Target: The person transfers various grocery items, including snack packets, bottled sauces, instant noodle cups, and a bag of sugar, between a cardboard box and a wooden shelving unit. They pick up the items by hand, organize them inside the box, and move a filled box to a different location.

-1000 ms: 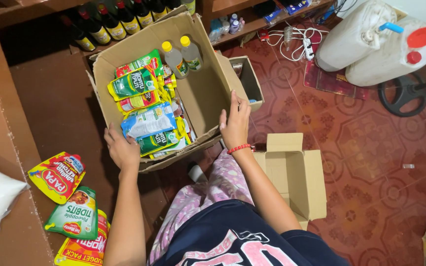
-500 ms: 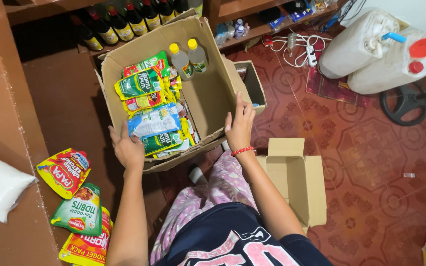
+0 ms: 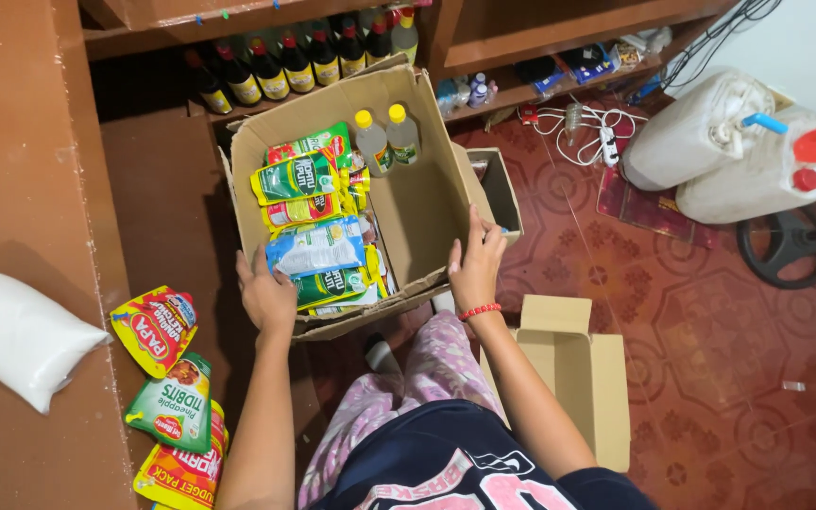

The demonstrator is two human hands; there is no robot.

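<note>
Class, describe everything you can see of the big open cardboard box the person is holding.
The cardboard box is brown, worn corrugated card, flaps open, tilted toward the camera. Its left half is packed with green, yellow and blue pouches, and two clear bottles with yellow caps stand at the back; the right half is bare. The left hand grips the near-left edge, the right hand the right wall.

Cardboard box (image 3: 427, 203): open-topped, brown, tilted toward you, gripped between your left hand (image 3: 266, 297) and right hand (image 3: 474, 269); stacked sauce pouches (image 3: 318, 231) inside, nearer your left hand.
</note>
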